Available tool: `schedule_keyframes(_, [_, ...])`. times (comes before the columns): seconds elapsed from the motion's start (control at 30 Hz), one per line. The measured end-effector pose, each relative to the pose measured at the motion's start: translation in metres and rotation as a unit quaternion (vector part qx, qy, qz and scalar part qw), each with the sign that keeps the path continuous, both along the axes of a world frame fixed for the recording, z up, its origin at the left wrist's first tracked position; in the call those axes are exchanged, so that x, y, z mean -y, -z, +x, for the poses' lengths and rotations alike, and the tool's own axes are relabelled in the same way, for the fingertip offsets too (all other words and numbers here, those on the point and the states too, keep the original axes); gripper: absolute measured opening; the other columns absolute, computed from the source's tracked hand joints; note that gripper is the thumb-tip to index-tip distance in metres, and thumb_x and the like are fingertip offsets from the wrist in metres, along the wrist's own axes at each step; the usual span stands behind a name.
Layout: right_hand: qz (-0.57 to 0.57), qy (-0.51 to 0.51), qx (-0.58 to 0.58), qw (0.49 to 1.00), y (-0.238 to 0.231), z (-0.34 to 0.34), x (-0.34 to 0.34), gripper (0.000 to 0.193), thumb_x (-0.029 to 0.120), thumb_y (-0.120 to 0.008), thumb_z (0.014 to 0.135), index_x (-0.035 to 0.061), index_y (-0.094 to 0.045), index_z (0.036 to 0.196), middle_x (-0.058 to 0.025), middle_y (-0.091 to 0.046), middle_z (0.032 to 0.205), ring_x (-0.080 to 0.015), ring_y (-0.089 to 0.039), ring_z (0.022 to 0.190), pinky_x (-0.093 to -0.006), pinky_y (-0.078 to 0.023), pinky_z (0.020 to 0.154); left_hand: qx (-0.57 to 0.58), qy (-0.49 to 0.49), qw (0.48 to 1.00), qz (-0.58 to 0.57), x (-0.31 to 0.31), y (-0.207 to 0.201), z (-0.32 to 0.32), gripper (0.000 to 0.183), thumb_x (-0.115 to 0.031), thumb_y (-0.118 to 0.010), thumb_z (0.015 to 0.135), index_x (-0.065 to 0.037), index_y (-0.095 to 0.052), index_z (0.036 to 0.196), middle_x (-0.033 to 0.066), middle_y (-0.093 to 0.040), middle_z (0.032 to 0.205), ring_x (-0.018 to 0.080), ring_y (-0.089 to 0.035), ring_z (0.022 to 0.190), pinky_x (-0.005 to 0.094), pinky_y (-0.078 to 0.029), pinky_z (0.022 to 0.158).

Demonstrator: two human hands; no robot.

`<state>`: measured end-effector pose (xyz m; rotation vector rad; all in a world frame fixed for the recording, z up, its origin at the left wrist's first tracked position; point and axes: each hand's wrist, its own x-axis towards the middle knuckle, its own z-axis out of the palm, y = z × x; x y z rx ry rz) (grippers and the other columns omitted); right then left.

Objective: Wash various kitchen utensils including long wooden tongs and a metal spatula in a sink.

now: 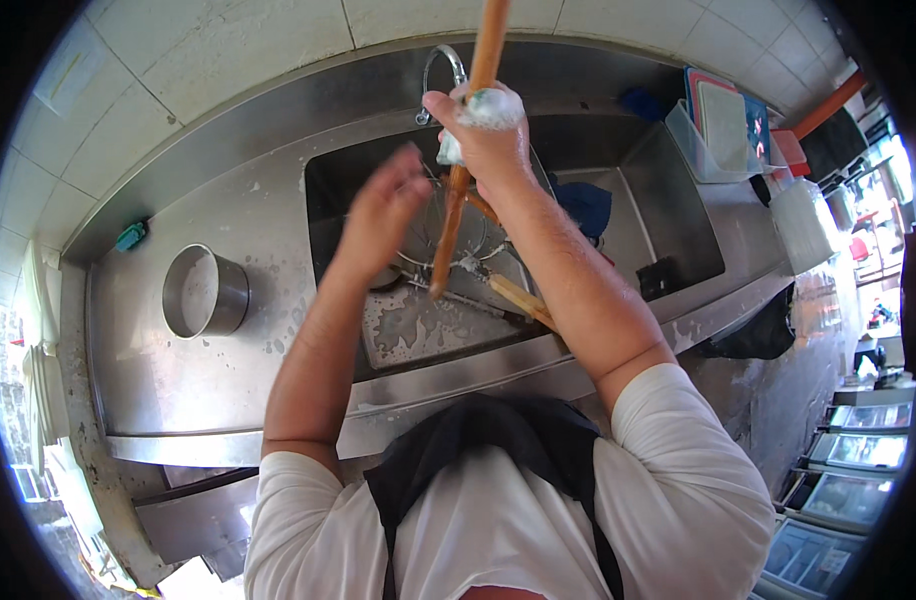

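Over the left sink basin (pixel 418 345), my right hand (pixel 500 150) is closed around a long wooden rod (pixel 450 235), with a foamy sponge (pixel 492 110) pressed against it. Most of the sponge is hidden by suds and fingers. The rod slants from above the faucet down toward me. My left hand (pixel 383 205), blurred by motion, is beside the rod at its left, fingers stretched out and nothing in them. Under the rod, a round wire utensil (pixel 418 240) lies in the basin, partly hidden. A pale wooden handle (pixel 521 298) leans by the basin's near edge.
A metal pot (pixel 236 292) and a green scrubber (pixel 131 236) sit on the left drainboard. The faucet (pixel 444 55) arches behind my hands. The right basin (pixel 668 215) holds a dark blue cloth (pixel 584 208). Beyond stand a plastic bin (pixel 713 160) with cutting boards and clear containers (pixel 806 225).
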<state>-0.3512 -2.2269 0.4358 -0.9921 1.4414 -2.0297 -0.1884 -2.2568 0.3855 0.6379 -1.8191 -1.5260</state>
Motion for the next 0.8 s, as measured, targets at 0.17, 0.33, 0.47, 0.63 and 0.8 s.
schedule_keyframes(0.17, [0.059,0.049,-0.266,0.961,0.002,0.027,0.006,0.03,0.027,-0.08,0.076,0.0021,-0.065,0.085,-0.0111,-0.063,0.071,-0.0235,-0.065,0.061,-0.034,-0.051,0.054,-0.233,-0.102,0.967,0.005,0.007,-0.092,-0.041,0.04,-0.027,-0.058,0.098,-0.001,-0.052,0.129,0.0085,-0.062,0.11,0.0178,-0.058,0.103,0.0323,-0.047,0.089])
schedule_keyframes(0.33, [0.096,-0.008,-0.322,0.942,0.078,0.056,-0.025,0.042,0.037,-0.081,0.075,0.0078,-0.061,0.098,-0.0147,-0.066,0.081,-0.0376,-0.066,0.079,-0.042,-0.053,0.068,-0.336,-0.1,0.931,0.106,0.029,-0.126,-0.014,0.034,-0.038,-0.052,0.1,-0.006,-0.057,0.112,-0.0029,-0.041,0.065,0.0078,-0.039,0.057,0.0244,-0.033,0.051])
schedule_keyframes(0.47, [0.183,-0.03,-0.351,0.918,0.125,0.04,-0.072,0.038,0.035,-0.08,0.076,0.0081,-0.061,0.095,-0.0125,-0.067,0.081,-0.0358,-0.067,0.078,-0.0406,-0.054,0.068,-0.429,0.073,0.899,0.042,0.082,-0.184,0.044,0.044,-0.043,-0.048,0.101,-0.003,-0.056,0.115,-0.0028,-0.04,0.066,0.0081,-0.036,0.055,0.0261,-0.032,0.053])
schedule_keyframes(0.63, [0.175,-0.052,-0.337,0.924,0.125,0.042,-0.063,0.037,0.034,-0.079,0.076,0.0077,-0.062,0.094,-0.0126,-0.067,0.078,-0.0352,-0.067,0.077,-0.0397,-0.054,0.068,-0.413,0.083,0.907,-0.022,0.075,-0.19,0.043,0.047,-0.043,-0.046,0.101,0.0,-0.055,0.118,-0.0024,-0.042,0.068,0.0085,-0.036,0.057,0.0267,-0.034,0.056])
schedule_keyframes(0.8, [0.225,-0.059,-0.355,0.906,0.147,0.034,-0.073,0.04,0.034,-0.082,0.076,0.0065,-0.062,0.097,-0.0108,-0.066,0.075,-0.0281,-0.069,0.075,-0.0375,-0.053,0.067,-0.369,-0.049,0.927,-0.052,0.041,-0.204,0.015,0.053,-0.046,-0.037,0.103,0.0,-0.052,0.123,0.0004,-0.048,0.07,0.0116,-0.044,0.06,0.0264,-0.039,0.058])
